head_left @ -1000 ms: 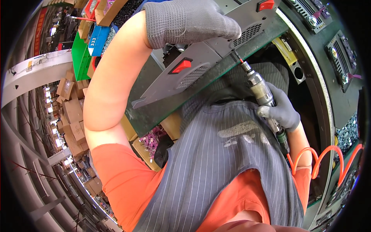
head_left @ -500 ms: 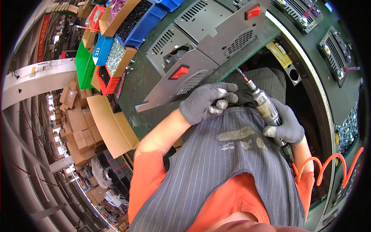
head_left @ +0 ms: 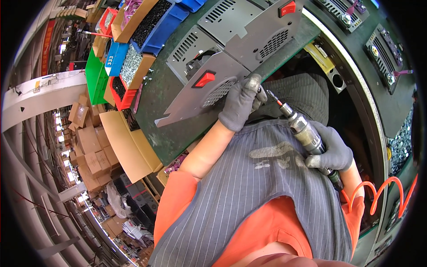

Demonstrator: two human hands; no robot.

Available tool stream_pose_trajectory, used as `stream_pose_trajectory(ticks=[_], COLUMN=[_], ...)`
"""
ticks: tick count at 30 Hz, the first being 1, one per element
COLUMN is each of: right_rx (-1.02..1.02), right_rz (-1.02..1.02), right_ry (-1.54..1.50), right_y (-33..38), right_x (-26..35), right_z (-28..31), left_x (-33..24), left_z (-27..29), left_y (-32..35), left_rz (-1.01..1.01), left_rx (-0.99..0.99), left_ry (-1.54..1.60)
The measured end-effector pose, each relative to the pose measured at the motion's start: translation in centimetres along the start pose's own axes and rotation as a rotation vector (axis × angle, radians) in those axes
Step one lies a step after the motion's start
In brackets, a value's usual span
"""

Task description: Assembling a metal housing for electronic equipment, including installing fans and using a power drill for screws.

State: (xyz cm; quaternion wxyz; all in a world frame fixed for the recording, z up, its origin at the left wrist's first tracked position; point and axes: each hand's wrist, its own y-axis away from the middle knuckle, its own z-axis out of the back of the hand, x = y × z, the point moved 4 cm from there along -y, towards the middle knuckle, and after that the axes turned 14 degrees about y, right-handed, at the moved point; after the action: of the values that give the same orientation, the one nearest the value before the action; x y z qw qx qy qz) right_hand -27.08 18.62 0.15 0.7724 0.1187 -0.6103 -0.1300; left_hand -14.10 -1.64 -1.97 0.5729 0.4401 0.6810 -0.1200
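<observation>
Sharing the green bench [head_left: 155, 95] are panels [head_left: 187, 100] and bins [head_left: 167, 33], cartons [head_left: 89, 139] beyond.

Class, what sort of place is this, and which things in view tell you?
Probably a factory assembly workshop: the right hand holds a power driver, grey metal panels with red switches stand in front, and an open blue bin holds many small black parts.

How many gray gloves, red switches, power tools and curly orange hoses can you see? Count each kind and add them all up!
Gray gloves: 2, on the left hand and right hand
Red switches: 2, the lower one and the upper one
Power tool: 1
Curly orange hose: 1
Total: 6
</observation>
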Motion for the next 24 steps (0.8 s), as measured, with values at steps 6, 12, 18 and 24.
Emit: stream_pose_trajectory(ticks=[6, 12, 18, 24], right_rx=[0.008, -0.002, -0.065, -0.219], right_rz=[-0.013, 0.018, 0.068, -0.012], right_ry=[0.003, 0.074, 0.148, -0.022], right_y=[-0.1, 0.3, 0.3, -2.1], right_x=[-0.1, -0.4, -0.6, -2.5], right_z=[0.0, 0.7, 1.7, 5.3], left_x=[-1.1, -1.8, -1.5, -14.7], left_z=[-1.4, -1.5, -1.6, -8.0], left_y=[0.1, -1.5, -0.8, 3.7], left_rz=[0.019, -0.006, 0.220, -0.205], left_rx=[-0.039, 0.192, 0.307, 0.524], left_ry=[-0.104, -0.559, -0.455, -0.934])
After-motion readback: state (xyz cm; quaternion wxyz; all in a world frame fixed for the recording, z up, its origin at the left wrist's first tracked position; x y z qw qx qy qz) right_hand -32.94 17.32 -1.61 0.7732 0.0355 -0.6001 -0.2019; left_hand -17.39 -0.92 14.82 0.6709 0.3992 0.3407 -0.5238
